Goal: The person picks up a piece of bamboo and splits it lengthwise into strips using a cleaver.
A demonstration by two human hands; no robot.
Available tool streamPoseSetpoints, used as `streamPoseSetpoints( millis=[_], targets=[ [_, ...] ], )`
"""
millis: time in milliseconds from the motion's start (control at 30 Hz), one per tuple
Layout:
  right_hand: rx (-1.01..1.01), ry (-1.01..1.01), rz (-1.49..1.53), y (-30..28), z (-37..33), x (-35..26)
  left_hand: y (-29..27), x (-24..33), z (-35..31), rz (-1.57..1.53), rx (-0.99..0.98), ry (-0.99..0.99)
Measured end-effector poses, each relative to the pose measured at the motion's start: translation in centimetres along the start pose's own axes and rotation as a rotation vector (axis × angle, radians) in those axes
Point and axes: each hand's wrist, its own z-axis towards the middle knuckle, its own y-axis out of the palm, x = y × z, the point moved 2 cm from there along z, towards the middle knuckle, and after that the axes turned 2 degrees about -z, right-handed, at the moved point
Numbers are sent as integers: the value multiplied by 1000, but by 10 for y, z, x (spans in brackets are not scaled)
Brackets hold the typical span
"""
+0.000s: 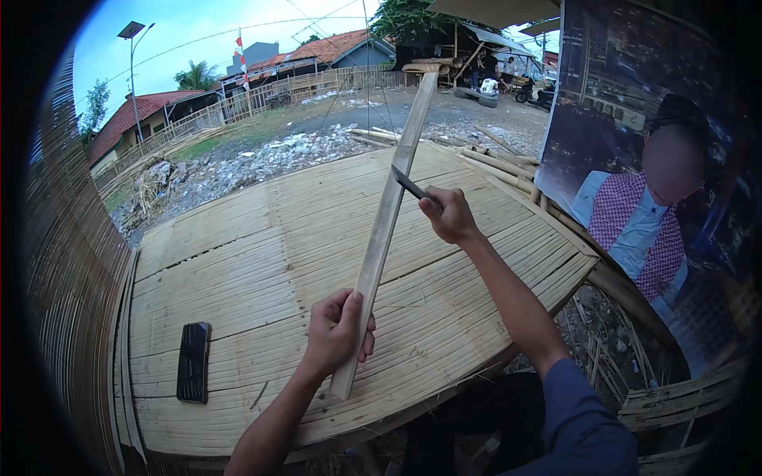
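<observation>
My left hand (333, 329) is closed around the lower part of a long, pale bamboo slat (379, 246), thumb on its face and fingertips showing past its right edge. The slat slants up and away to the right, its far end well above the bamboo-slat platform (230, 274). In my right hand (451, 216) is a dark-bladed knife (412, 186), its handle mostly hidden by my fingers. The blade points up and left, and its tip overlaps the slat a little above the middle; whether it touches, I cannot tell.
A dark phone (194, 362) lies on the platform at the left. Woven bamboo screening (71, 262) stands along the left side, and a large printed banner (635, 174) hangs at the right. Bamboo poles (500, 170) and rubble (270, 163) lie beyond the far edge.
</observation>
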Motion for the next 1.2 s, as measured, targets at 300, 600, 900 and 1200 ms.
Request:
streamPoseSetpoints(
  millis=[300, 600, 900, 1200],
  targets=[
    [75, -12, 8, -7, -3, -21, -32, 0, 15, 221, -70, 18],
    [135, -74, -136, -16, -4, -15, -35, 13, 15, 191, -102, 89],
    [188, -134, 64, -45, -6, -65, -8, 25, -10, 201, -32, 158],
    [-113, -298, 210, -67, -85, -151, 49, 7, -114, 67, -30, 59]
  ],
)
